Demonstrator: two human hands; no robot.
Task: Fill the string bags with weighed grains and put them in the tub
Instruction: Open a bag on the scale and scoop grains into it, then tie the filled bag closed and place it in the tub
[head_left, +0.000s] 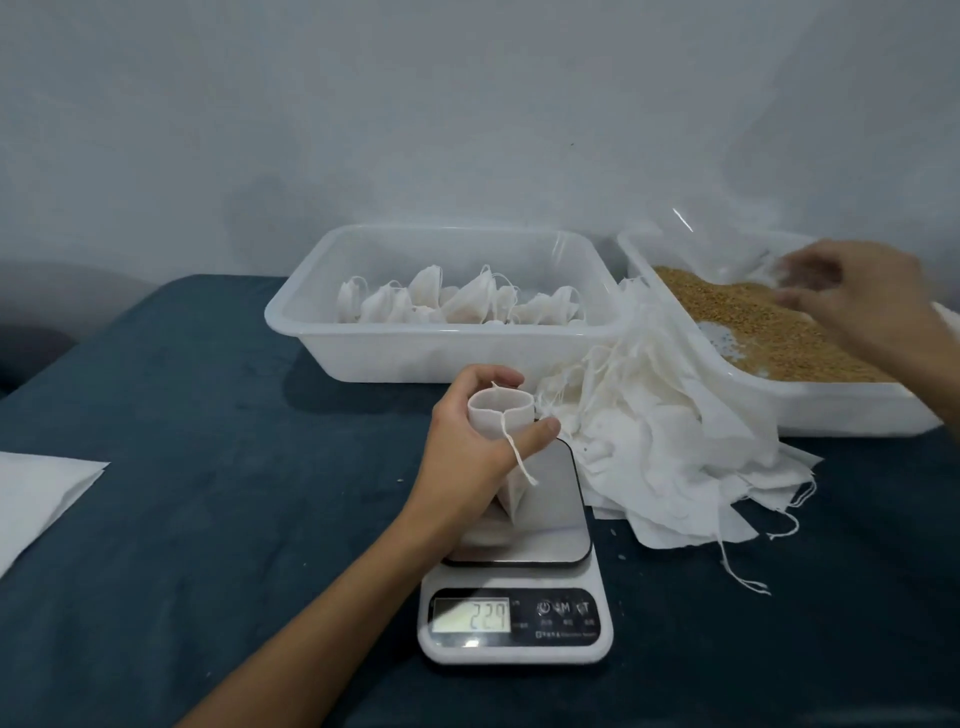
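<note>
Right now the table (208, 519), under its dark blue cover, is carrying everything, and the person is working across its middle and right. At centre top the white tub (322, 343) is holding a row of filled bags (457, 301); at the upper right a second tray (831, 410) is holding the loose grains (769, 332). Between the two a heap of empty bags (675, 457) is spilling down toward the scale (514, 613), which is sitting at lower centre with its display reading what looks like 229.

The left hand (467, 447) is curling round a string bag (501, 415) just above the scale plate, thumb and fingers keeping the mouth round and facing upward, the bag's long axis running nearly upright with its bottom corner reaching down to the plate and its drawstring dangling in front. The right hand (852, 296) is hovering over the grains, blurred; its fingers are bending downward, and I cannot tell whether anything is in its grip.

So the open mouth is lying down and to the left of the right hand, well apart from it. That hand is the nearer one to the grains and looks set to carry them across.
</note>
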